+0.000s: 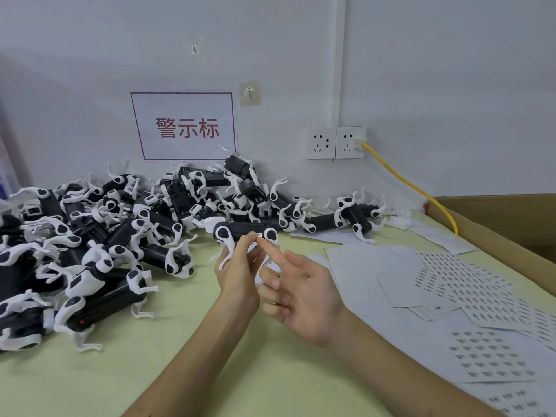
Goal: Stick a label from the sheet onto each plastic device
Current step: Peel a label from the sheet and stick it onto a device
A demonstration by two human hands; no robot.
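One plastic device (244, 231) is being held above the table (210, 356), the left hand (237, 275) gripping it from below. I'm watching the right hand (301, 293), fingers spread, pressing one fingertip onto the label (259, 234).

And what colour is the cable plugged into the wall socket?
Yellow. The cable shows best in the head view, leaving the wall socket.

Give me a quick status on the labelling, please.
Left hand grips device. Right hand, forefinger out, presses label onto it. Nothing blocking.
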